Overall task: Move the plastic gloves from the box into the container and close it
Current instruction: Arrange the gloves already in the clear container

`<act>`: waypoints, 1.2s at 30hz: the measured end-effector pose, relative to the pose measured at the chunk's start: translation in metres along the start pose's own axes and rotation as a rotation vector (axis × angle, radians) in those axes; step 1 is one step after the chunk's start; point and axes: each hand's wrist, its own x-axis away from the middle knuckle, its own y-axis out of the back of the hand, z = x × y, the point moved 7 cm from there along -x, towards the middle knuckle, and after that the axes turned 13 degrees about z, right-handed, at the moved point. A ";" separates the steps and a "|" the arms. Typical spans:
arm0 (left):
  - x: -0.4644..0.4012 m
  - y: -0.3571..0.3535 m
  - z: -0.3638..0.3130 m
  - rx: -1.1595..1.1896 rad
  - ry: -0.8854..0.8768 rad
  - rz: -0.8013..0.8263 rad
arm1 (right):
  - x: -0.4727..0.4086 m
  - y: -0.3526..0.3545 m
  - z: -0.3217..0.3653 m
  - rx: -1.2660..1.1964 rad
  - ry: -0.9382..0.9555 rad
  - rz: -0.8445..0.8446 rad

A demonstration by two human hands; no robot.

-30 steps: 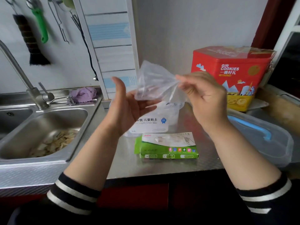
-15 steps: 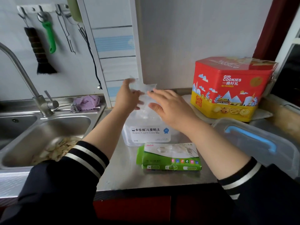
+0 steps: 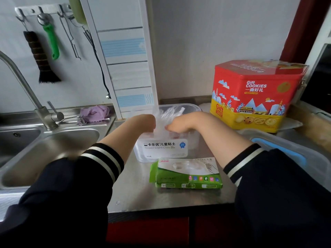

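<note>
Both hands, left hand point(image 3: 143, 125) and right hand point(image 3: 180, 123), push plastic gloves point(image 3: 165, 116) down into container point(image 3: 194, 140); finger curl hidden, grip unclear. Best press wad flat, below rim, before lidding.

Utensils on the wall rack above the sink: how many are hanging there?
4 plainly hanging: a dark brush at the left, a green-handled tool next, thin metal tongs, then a pale green item at the right, cut off by the frame. More may be hidden.

Steel counter point(image 3: 136, 190) bears container point(image 3: 143, 151), glove box point(image 3: 186, 176), cookie tin point(image 3: 254, 97).
</note>
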 end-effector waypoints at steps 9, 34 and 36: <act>0.026 0.022 0.001 -0.055 0.054 -0.157 | 0.044 0.020 -0.009 0.025 0.273 -0.849; 0.077 -0.099 -0.072 0.740 -0.583 -0.309 | 0.030 -0.099 -0.054 -0.497 0.384 -0.354; 0.077 -0.101 -0.072 0.777 -0.589 -0.292 | 0.031 -0.097 -0.050 -0.472 0.412 -0.354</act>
